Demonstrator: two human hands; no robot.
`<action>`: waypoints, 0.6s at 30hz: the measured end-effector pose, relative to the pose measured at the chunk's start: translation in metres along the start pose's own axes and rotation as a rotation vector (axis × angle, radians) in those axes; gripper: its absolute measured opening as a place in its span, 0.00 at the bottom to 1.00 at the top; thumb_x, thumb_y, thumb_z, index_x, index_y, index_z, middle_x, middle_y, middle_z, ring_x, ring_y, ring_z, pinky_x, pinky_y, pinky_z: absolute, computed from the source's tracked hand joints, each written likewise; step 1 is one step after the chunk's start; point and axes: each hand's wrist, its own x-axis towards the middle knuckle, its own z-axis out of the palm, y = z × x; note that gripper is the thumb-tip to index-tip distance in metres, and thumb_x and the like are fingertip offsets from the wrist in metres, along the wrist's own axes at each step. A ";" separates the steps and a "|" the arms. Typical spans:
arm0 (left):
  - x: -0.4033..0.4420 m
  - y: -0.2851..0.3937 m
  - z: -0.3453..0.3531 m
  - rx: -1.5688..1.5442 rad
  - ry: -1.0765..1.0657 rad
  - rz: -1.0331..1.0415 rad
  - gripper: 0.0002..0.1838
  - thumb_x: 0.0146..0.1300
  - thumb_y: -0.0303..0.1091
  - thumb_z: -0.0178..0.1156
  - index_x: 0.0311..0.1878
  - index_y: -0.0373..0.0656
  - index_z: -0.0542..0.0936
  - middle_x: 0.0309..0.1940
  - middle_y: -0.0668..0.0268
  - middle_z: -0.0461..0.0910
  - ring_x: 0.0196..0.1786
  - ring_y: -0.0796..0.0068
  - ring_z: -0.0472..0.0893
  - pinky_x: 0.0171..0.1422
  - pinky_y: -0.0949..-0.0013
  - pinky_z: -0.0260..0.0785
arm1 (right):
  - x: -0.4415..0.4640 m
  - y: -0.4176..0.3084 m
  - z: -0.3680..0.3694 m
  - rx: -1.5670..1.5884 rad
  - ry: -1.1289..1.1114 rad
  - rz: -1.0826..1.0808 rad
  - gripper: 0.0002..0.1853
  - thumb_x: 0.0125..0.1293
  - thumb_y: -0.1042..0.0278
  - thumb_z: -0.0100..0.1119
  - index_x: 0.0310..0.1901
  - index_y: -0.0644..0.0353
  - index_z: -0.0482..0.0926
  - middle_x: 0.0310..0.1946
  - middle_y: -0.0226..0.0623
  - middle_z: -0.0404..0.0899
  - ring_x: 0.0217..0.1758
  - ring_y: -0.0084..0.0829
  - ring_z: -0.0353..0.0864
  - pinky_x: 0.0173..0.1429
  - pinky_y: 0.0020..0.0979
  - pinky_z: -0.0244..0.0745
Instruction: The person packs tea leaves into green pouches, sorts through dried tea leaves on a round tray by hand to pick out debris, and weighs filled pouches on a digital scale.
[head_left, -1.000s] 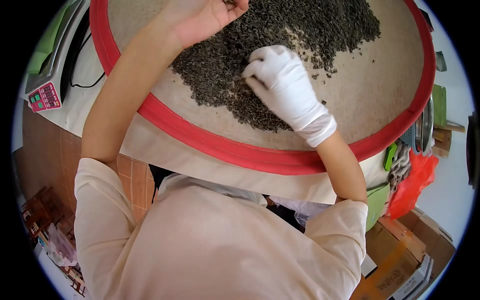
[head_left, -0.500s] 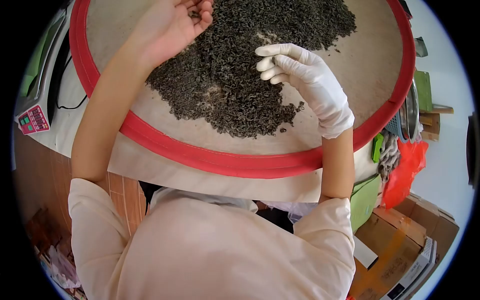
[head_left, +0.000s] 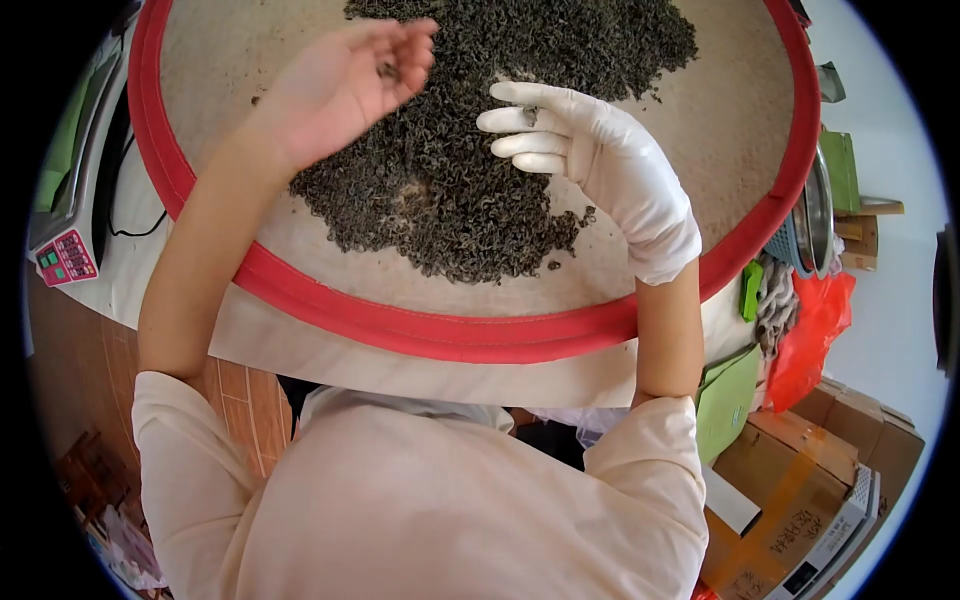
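Note:
A heap of small, dark, curled leaves (head_left: 465, 190) lies on a wide round tray with a red rim (head_left: 430, 335). Over the heap's left side is my bare left hand (head_left: 355, 85), palm turned up. Its fingers are curled and slightly blurred around a few dark bits. My right hand (head_left: 590, 150), in a white glove, hovers over the right part of the heap. Its fingers are stretched and apart, palm partly up, with a small leaf bit lying against them.
At the left stands a scale with a pink keypad (head_left: 66, 257). Right of the tray are metal and blue bowls (head_left: 817, 215), a red plastic bag (head_left: 812, 340) and a green packet (head_left: 727, 400). Cardboard boxes (head_left: 785, 480) are stacked at the lower right.
My right hand has risen off the leaves, and its pinched fingers have spread. My left hand has come lower into view, with its palm up. The view has shifted over the tray.

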 end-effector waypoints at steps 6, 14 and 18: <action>-0.003 -0.026 0.019 0.036 -0.154 -0.408 0.25 0.77 0.46 0.40 0.61 0.32 0.70 0.56 0.56 0.75 0.60 0.66 0.76 0.67 0.67 0.70 | -0.004 -0.007 0.026 -0.378 0.120 -0.175 0.14 0.72 0.73 0.52 0.55 0.65 0.79 0.44 0.36 0.85 0.37 0.20 0.82 0.38 0.18 0.76; 0.001 -0.025 0.005 0.036 0.012 -0.231 0.16 0.77 0.37 0.42 0.54 0.35 0.71 0.46 0.64 0.74 0.50 0.75 0.77 0.57 0.74 0.76 | 0.005 0.010 0.005 -0.867 0.461 -0.493 0.11 0.71 0.69 0.52 0.49 0.60 0.82 0.34 0.34 0.84 0.27 0.17 0.75 0.33 0.21 0.72; 0.003 -0.016 -0.010 -0.114 0.033 -0.175 0.11 0.76 0.33 0.43 0.51 0.37 0.71 0.43 0.66 0.73 0.43 0.78 0.76 0.50 0.77 0.76 | 0.006 0.025 -0.015 -1.303 0.490 -0.026 0.14 0.70 0.66 0.49 0.49 0.60 0.81 0.33 0.45 0.84 0.34 0.30 0.84 0.41 0.27 0.78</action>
